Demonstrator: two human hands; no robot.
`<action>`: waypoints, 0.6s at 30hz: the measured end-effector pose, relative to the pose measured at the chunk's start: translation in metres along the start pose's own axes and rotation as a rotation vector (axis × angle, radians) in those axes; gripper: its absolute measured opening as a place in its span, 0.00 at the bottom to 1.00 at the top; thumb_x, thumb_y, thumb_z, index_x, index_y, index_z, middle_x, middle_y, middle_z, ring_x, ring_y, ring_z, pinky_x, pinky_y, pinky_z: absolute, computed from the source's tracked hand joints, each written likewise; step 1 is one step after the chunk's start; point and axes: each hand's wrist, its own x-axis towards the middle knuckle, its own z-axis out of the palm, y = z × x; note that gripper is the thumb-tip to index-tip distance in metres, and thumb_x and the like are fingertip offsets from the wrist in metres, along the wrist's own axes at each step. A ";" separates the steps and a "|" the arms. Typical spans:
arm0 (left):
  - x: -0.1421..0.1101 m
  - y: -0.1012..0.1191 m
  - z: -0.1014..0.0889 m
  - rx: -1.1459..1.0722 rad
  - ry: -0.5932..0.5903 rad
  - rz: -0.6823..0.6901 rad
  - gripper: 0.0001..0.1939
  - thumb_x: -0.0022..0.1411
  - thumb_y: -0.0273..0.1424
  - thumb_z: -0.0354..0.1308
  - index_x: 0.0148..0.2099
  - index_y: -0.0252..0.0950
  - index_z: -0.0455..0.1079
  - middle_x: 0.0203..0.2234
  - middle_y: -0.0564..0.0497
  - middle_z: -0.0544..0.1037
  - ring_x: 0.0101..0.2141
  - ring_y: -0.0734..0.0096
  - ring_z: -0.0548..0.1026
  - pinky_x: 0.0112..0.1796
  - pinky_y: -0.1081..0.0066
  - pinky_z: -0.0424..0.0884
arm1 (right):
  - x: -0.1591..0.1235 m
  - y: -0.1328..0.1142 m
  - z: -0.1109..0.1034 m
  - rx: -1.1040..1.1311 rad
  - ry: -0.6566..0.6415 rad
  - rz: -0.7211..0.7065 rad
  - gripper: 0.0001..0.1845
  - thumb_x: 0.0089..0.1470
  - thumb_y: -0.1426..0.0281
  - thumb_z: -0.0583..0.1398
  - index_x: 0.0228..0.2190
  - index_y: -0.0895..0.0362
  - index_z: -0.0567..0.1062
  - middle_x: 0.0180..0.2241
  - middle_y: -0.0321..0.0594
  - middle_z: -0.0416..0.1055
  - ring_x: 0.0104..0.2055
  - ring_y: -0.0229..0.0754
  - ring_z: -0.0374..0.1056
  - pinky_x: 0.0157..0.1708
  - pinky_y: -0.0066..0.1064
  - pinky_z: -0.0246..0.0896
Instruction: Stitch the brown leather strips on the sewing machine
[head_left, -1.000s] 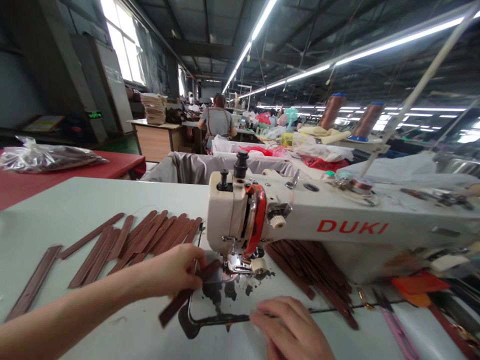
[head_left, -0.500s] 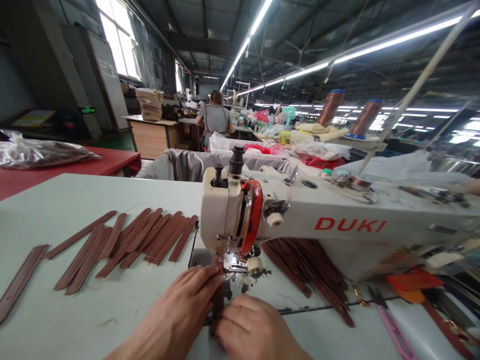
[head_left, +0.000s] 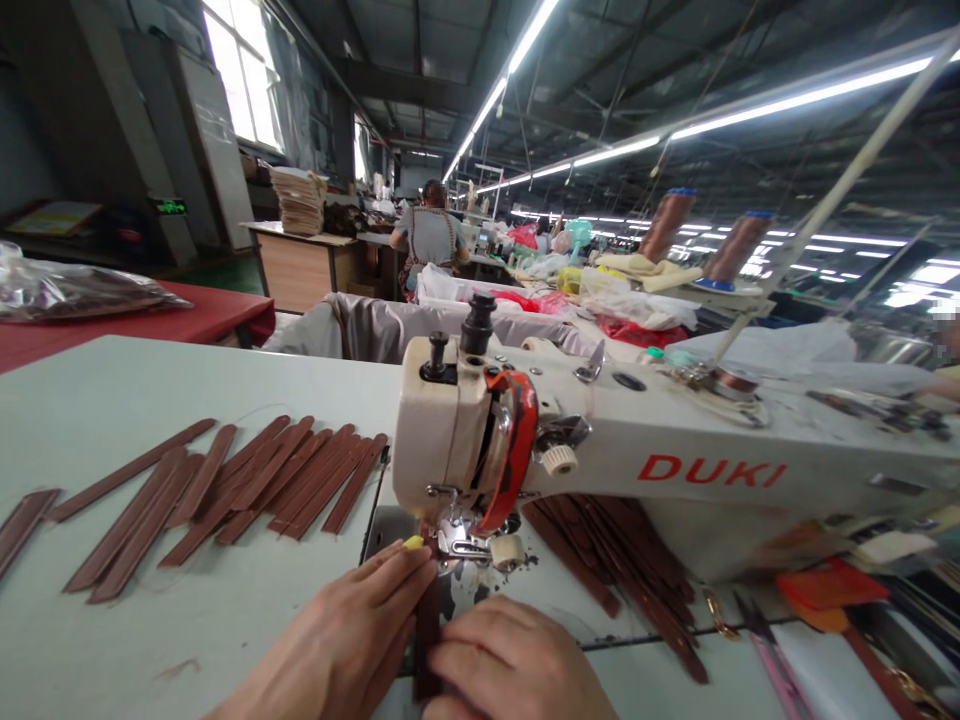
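A brown leather-like strap strip [head_left: 427, 615] runs lengthwise under the needle area of the white sewing machine [head_left: 480, 440]. My left hand [head_left: 349, 620] lies along its left edge, fingers together and fingertips pressed on it just before the presser foot [head_left: 465, 545]. Something small and yellow [head_left: 413, 542] shows at a left fingertip. Closer to me, my right hand [head_left: 517, 660] has its fingers curled onto the strip's right side; its thumb is hidden. Several similar strips [head_left: 285, 480] lie fanned out left of the machine, and another pile [head_left: 615, 560] sits beneath its arm.
Pink-handled scissors [head_left: 772, 650] and a gold clasp [head_left: 718, 612] lie to the right, near an orange-red piece [head_left: 832, 582]. Behind the machine stands a cloth-lined bin [head_left: 375, 325]. Thread cones [head_left: 739, 250] rise at the back right. A person [head_left: 433, 240] sits farther off.
The view has shifted slightly. More of the strip shows between my hands, and the yellow bit at my left fingertip has come into sight. Both hands keep their places at the strip.
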 end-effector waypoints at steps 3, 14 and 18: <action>-0.003 -0.001 0.003 -0.035 -0.033 -0.061 0.22 0.65 0.22 0.45 0.61 0.36 0.60 0.52 0.49 0.74 0.51 0.70 0.74 0.55 0.76 0.64 | -0.005 0.020 -0.033 -0.063 -0.044 0.278 0.11 0.63 0.73 0.52 0.41 0.55 0.74 0.35 0.39 0.74 0.36 0.40 0.71 0.37 0.30 0.68; 0.002 0.003 -0.003 0.008 0.041 -0.041 0.23 0.62 0.21 0.47 0.59 0.35 0.63 0.51 0.48 0.76 0.49 0.68 0.76 0.54 0.74 0.66 | 0.020 0.056 -0.051 -0.688 -0.526 0.548 0.10 0.50 0.84 0.58 0.27 0.60 0.75 0.28 0.46 0.75 0.31 0.51 0.74 0.28 0.35 0.65; 0.003 0.005 -0.004 -0.021 0.030 -0.053 0.21 0.64 0.22 0.46 0.59 0.34 0.62 0.50 0.45 0.76 0.49 0.67 0.75 0.55 0.72 0.66 | 0.026 0.054 -0.045 -0.736 -0.565 0.535 0.12 0.46 0.88 0.57 0.27 0.61 0.75 0.27 0.48 0.75 0.29 0.53 0.74 0.24 0.34 0.63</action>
